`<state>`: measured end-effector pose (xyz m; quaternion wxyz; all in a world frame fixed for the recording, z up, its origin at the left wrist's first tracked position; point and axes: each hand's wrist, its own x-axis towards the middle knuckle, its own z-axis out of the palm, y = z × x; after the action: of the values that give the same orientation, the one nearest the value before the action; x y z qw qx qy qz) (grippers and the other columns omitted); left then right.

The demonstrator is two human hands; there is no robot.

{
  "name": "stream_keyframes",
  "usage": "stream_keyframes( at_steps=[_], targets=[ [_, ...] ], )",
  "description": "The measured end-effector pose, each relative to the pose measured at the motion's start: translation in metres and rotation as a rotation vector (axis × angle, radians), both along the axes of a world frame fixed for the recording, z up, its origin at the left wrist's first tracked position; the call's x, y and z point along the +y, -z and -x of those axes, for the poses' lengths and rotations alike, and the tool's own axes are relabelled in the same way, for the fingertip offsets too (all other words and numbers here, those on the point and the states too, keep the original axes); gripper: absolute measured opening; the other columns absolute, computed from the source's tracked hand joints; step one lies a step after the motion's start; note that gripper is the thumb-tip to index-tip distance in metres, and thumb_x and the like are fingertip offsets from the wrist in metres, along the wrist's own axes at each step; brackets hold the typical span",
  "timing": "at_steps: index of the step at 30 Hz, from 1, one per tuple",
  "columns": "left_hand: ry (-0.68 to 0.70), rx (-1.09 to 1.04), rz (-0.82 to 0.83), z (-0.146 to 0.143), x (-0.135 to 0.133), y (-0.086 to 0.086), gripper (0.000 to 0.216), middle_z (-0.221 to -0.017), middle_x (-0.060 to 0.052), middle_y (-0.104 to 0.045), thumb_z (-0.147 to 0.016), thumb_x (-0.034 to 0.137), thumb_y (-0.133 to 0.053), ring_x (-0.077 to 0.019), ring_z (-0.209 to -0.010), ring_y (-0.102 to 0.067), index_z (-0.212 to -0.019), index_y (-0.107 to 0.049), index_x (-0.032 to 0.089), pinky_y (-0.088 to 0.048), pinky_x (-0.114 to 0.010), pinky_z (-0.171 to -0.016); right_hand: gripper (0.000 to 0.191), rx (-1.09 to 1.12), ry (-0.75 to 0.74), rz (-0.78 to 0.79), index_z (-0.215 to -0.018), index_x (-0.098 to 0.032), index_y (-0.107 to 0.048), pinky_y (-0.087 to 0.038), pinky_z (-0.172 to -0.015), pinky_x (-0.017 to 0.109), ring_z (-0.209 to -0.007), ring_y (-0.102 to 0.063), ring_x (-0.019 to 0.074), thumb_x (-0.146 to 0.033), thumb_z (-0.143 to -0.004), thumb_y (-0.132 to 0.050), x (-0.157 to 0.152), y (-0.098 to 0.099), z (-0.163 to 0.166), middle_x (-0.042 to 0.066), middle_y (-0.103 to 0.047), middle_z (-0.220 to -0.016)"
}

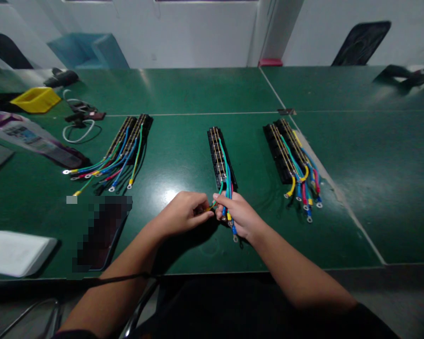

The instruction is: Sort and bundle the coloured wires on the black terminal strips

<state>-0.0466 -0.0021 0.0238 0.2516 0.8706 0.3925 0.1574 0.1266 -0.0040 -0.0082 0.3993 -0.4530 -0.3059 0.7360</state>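
A black terminal strip [219, 157] lies in the middle of the green table [198, 94], with green and blue wires [227, 176] running down from it. My left hand [182, 214] is closed in a pinch on the tip of a green wire with a yellow end. My right hand [238, 214] is closed around the bundle of wire ends, and blue and yellow lugs stick out below its fingers. Both hands meet just below the strip's near end.
Two more terminal strips with coloured wires lie at the left [127, 146] and right [291, 155]. A yellow bin [35, 100], a white cable [78, 134], a plastic packet [24, 136], a white pad [16, 252] and a blurred dark object [99, 233] sit on the left side.
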Motion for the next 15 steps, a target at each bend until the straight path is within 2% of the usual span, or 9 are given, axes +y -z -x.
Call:
stream_keyframes(
  at_steps=[15],
  targets=[
    [0.011, -0.077, 0.026, 0.004, 0.0052, 0.003, 0.024, -0.066, 0.001, -0.062, -0.089, 0.034, -0.055, -0.009, -0.058, -0.052, -0.075, -0.06, 0.015, -0.035, -0.021, -0.056, 0.029, 0.072, 0.016, 0.061, -0.068, -0.019, -0.044, -0.039, -0.04, 0.018, -0.038, -0.045, 0.0065, -0.027, -0.072, -0.072, 0.0014, -0.0013, -0.0007, -0.007, -0.048, -0.046]
  ],
)
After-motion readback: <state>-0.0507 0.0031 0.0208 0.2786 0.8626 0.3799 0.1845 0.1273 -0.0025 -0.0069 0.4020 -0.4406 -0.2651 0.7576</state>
